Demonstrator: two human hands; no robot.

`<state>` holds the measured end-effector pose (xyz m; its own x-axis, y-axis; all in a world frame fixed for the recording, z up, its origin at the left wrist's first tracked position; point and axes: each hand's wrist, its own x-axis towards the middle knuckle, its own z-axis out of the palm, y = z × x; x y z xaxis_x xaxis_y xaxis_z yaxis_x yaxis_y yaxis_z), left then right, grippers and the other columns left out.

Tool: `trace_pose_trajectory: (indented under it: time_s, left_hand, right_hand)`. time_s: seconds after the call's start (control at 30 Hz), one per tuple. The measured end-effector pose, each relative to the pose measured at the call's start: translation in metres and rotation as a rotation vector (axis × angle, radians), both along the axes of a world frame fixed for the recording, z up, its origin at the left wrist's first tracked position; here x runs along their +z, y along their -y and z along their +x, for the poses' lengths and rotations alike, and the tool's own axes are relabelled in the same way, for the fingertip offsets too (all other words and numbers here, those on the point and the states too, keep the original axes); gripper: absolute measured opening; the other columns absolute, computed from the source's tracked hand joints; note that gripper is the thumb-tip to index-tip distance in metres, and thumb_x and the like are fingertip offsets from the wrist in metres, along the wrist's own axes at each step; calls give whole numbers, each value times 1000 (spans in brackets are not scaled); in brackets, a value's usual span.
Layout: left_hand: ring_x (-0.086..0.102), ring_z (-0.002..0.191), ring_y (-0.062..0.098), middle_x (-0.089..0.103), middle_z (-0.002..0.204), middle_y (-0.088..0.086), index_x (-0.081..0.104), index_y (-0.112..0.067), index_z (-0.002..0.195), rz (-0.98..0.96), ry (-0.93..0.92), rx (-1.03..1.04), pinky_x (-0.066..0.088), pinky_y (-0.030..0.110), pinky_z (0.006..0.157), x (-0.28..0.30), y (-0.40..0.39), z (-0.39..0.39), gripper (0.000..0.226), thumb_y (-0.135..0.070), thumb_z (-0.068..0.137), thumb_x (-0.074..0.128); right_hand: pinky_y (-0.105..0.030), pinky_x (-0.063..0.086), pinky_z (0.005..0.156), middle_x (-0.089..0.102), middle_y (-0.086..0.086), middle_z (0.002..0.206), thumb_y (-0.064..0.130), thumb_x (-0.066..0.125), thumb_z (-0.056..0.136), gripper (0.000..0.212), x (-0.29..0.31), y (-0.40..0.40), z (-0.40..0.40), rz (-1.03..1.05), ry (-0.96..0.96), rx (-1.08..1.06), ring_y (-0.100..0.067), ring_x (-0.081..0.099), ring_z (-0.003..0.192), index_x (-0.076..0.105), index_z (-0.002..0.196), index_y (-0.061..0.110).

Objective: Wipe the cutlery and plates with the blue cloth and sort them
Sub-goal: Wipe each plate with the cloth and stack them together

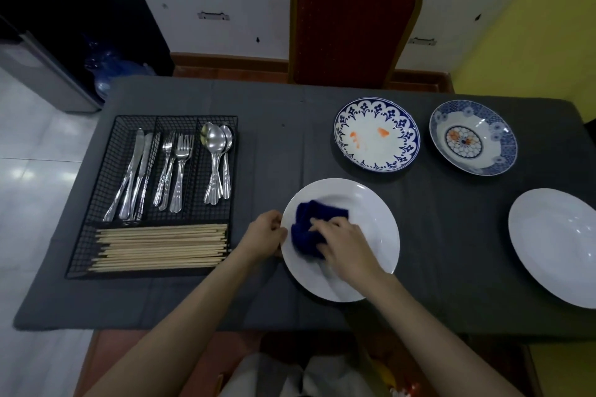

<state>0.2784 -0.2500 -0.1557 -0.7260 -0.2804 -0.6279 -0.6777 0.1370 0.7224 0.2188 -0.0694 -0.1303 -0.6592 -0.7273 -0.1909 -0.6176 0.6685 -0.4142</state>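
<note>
- Head view: right hand (342,240) is pressing the cloth (311,229) on the white plate (364,203), left hand (266,234) gripping its rim.
- Wiping step is underway (cutlery (175,164) already lying sorted).
- Next is probably the stained plate (376,134), needing firmer rubbing.

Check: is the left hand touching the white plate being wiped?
Touching. The head view shows the left hand gripping the plate's left rim while the right hand presses the blue cloth onto it.

Deep blue cloth (311,229) on plain white plate (364,203), beyond it blue-scalloped plate (376,134) smeared orange, blue floral bowl (473,138), black wire tray (151,196), grey table (274,106)
</note>
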Motion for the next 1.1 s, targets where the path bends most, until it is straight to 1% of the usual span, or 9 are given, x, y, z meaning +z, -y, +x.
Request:
trace_pose_trajectory:
  time_s: [0.13,0.2,0.37,0.5,0.6,0.73,0.83,0.97,1.1]
  left_hand:
    - [65,78,26,65,88,18,57,-7,99,40,-5,-2,59,35,60,-1,1,1,14,0,91,48]
    - [66,78,26,64,87,17,57,-6,102,82,-2,6,61,39,64,-2,1,2,15,0,92,47]
    - [65,79,27,62,87,14,57,-5,102,106,2,23,61,45,68,-2,0,4,14,0,93,48]
    - [65,78,28,61,88,16,55,-8,95,81,-10,-1,61,40,64,4,-2,3,13,1,92,46]
    - [66,79,25,62,89,15,54,-9,97,109,-4,-1,60,34,62,7,-6,6,13,1,92,46]
    - [67,78,20,65,89,10,54,-3,109,239,-15,75,60,29,60,11,-7,8,18,3,95,44]
    - [66,70,18,64,80,9,56,-3,102,274,11,110,60,35,63,9,-7,11,12,0,96,46]
    - [65,64,17,62,76,8,56,-6,95,263,16,114,54,26,50,12,-7,11,13,3,94,46]
    - [63,64,17,58,75,5,54,-7,97,254,11,111,55,29,52,14,-10,10,14,4,94,45]
  right_hand:
    - [-30,39,97,55,8,127,20,55,88,51,9,-43,12,17,134,289,-11,44,118,45,138,23]
    - [-30,37,96,54,10,131,22,53,90,47,15,-65,0,114,78,385,-10,43,120,45,136,24]
    - [-31,36,94,56,6,129,22,50,93,42,16,-69,-39,296,-169,230,-15,46,117,44,134,22]
    - [-33,40,89,63,1,116,22,52,91,31,6,-36,-41,186,-135,-8,-19,51,107,52,122,20]
    - [-36,41,89,61,-1,117,20,55,90,33,-5,-11,-26,26,-56,-136,-22,49,109,51,124,19]
    - [-33,35,96,55,0,127,18,56,90,42,-4,0,3,-78,68,-77,-19,43,118,49,131,21]
    - [-30,36,98,52,3,131,18,55,91,40,6,-15,18,-64,161,15,-17,45,118,48,131,22]
    - [-29,33,98,53,7,131,23,52,93,44,12,-53,18,102,62,115,-12,43,120,42,136,25]
    - [-33,36,94,56,5,128,22,50,94,41,11,-64,-3,202,-92,51,-16,47,116,43,134,21]
